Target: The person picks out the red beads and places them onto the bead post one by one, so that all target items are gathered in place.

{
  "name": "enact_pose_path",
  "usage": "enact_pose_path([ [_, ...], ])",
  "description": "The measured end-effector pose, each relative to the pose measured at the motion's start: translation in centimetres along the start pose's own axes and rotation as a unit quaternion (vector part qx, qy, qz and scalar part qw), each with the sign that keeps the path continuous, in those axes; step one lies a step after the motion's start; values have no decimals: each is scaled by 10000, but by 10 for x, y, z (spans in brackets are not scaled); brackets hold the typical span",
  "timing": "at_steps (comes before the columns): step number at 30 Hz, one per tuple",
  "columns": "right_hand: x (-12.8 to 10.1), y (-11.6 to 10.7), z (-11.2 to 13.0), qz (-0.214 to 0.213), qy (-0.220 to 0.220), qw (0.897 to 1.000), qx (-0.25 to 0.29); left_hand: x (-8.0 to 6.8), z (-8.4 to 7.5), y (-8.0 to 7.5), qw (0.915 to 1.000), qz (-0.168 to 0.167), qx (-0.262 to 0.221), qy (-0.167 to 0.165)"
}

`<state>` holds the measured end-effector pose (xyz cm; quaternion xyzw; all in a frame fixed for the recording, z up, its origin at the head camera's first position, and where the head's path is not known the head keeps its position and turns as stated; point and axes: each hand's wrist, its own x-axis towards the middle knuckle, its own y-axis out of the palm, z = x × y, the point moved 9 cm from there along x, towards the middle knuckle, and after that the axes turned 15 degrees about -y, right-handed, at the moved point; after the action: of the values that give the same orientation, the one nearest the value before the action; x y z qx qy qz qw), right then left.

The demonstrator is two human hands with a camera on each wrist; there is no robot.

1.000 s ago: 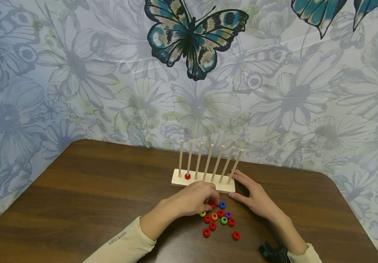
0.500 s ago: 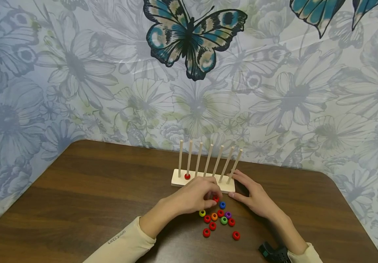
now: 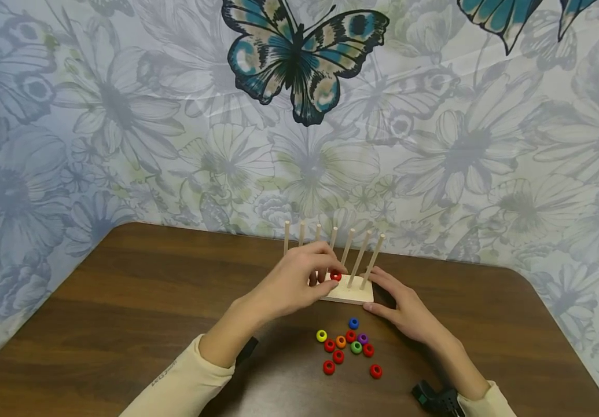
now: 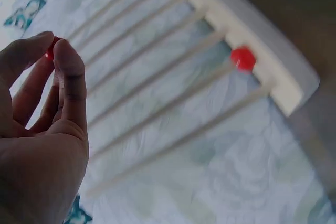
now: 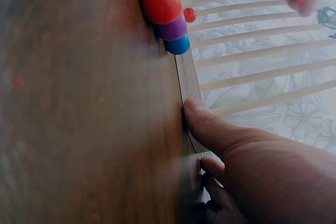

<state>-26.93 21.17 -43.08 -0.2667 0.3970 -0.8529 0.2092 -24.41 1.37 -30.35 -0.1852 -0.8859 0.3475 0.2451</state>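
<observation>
My left hand (image 3: pixel 291 281) pinches a red bead (image 3: pixel 335 276) between thumb and fingertips, raised in front of the wooden peg stand (image 3: pixel 346 294). In the left wrist view that bead (image 4: pixel 51 51) shows only as a sliver between the fingers. Another red bead (image 4: pixel 243 57) sits low on the second peg from the left; the left hand hides it in the head view. My right hand (image 3: pixel 408 310) grips the right end of the stand's base, thumb (image 5: pixel 210 124) on the front edge and fingers around the end and back.
In front of the stand lie loose beads: a yellow bead (image 3: pixel 322 336), a blue bead (image 3: pixel 353 323), an orange bead (image 3: pixel 341 341), a green bead (image 3: pixel 356 348), a purple bead (image 3: pixel 363 339) and several red beads (image 3: pixel 329 367). A butterfly-patterned wall covering (image 3: pixel 309 156) rises behind the brown table (image 3: pixel 138 301).
My left hand has lifted the red bead from among the loose beads, moving it up and away to the pegs. The right hand stays at the stand's end.
</observation>
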Motion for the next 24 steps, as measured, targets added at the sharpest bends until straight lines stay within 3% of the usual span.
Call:
enact_pose_path([
  [7,1,0,0,4,7,9999,-114,-2,2,-47,9959,-872,-238,19],
  [13,2,0,1,15,-6,9999,-137,-7,2,-79,9833,-1758,-461,27],
  [19,1,0,1,2,-4,9999,-123,-9,4,-94,9681,-2476,-392,13],
  [24,1,1,1,-13,14,9999,-114,-6,3,-95,9639,-2662,76,65],
])
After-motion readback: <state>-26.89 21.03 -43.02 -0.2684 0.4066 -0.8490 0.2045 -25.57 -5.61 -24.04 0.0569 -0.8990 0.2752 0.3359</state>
